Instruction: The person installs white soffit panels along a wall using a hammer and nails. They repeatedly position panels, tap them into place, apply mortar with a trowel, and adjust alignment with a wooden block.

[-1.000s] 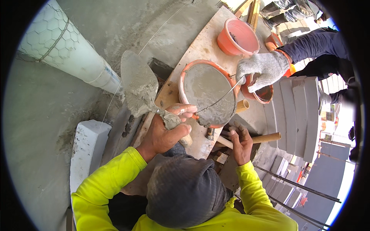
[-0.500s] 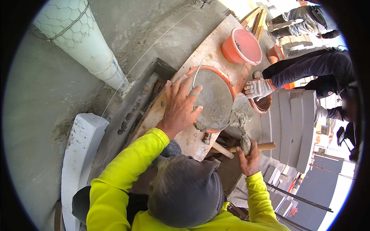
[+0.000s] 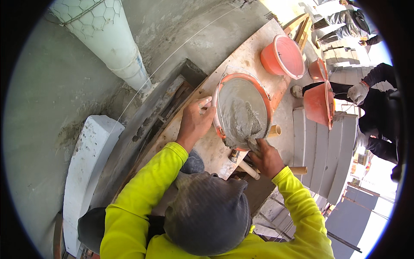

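Note:
An orange bucket (image 3: 268,103) with a wire handle stands on a plywood board, filled with wet grey mortar (image 3: 236,94). My left hand (image 3: 195,123) is closed at its left rim, thumb and fingers against the edge. At the near right side of the bucket, my right hand (image 3: 267,157) is wrapped round the grip of a mortar-coated trowel (image 3: 253,147). The trowel's blade is down in the mortar and mostly hidden by it. Just below the bucket lies a hammer (image 3: 248,169), close to my right hand.
A second orange bucket (image 3: 269,60) stands farther back on the plywood board (image 3: 246,49). At the right, a co-worker's gloved hand (image 3: 358,93) holds another orange bucket (image 3: 318,103) above stacked grey slabs (image 3: 325,146). A white pipe (image 3: 116,56), taut string and pale block (image 3: 86,159) are at the left.
My right hand has brought the loaded trowel left from beside the bucket into the mortar. My left hand has gone from spread above the bucket to its rim. The co-worker has raised a bucket.

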`<state>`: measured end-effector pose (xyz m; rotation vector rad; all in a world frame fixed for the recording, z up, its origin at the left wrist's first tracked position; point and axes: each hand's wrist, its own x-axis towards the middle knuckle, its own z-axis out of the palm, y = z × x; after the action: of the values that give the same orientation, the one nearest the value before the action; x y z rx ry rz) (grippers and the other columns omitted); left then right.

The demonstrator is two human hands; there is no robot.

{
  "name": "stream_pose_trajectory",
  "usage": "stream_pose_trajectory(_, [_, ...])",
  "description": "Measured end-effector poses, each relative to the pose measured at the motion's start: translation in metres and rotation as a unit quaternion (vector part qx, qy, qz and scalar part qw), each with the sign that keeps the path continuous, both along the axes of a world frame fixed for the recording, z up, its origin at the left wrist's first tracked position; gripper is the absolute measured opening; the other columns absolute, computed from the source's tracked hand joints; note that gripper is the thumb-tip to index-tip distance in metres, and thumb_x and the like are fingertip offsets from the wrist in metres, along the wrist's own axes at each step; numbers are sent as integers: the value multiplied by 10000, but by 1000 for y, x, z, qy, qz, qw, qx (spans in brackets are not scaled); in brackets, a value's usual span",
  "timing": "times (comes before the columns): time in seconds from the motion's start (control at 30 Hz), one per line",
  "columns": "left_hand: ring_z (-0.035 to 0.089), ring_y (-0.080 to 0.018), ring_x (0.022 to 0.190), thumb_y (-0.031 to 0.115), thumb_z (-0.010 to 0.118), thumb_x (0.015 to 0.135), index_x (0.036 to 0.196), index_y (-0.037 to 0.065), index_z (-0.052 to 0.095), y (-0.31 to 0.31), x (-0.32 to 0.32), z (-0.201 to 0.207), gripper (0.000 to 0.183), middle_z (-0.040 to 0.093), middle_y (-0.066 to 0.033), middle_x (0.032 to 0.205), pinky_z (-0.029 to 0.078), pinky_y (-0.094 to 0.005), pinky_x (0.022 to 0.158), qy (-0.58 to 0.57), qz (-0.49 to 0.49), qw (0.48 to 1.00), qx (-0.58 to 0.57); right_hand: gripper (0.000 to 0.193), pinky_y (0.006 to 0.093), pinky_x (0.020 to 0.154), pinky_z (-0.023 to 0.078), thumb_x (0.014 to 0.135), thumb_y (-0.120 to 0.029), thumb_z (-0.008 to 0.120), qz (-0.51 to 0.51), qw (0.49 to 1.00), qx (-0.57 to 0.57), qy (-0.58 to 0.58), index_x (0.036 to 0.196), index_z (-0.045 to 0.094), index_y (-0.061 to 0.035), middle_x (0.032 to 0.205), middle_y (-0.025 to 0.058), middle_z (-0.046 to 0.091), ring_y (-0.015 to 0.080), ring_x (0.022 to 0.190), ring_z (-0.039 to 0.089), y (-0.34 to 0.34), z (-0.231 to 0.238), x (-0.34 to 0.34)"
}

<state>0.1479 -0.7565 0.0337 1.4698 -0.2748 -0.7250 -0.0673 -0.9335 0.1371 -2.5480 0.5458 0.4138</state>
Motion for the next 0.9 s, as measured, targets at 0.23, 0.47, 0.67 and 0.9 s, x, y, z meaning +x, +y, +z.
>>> stream_pose_trajectory(0.23, [705,-292,910,209,613,901,1238,-104,637,8,8,6,460,707,-222,1074,545,-363,831,19,-14,1000,-17,431,381,721,542,920,-181,743,-70,978,192,-34,1241,547,29,924,170,701,285,797,691,16,-1,33])
stream_pose_trajectory(0.47, [693,-362,966,250,643,880,1275,-63,630,88,44,58,505,702,-229,1125,532,-414,884,-179,-269,939,119,343,220,658,482,938,-87,698,-277,898,341,-29,1246,582,13,928,4,632,44,767,564,14,25,5])
stream_pose_trajectory(0.67, [667,-309,1033,305,630,885,1336,17,630,246,61,94,535,679,-160,1238,525,-405,905,-108,-362,884,274,385,221,466,427,918,-188,698,-217,946,240,-25,1232,592,9,773,-5,602,68,562,544,-4,64,-3])
stream_pose_trajectory(0.9, [681,-234,1063,315,612,927,1345,24,631,417,5,111,509,698,-131,1252,530,-357,950,2,-79,960,270,382,214,535,394,939,-167,701,-49,979,185,69,1283,623,-19,788,30,657,73,608,532,19,119,56])
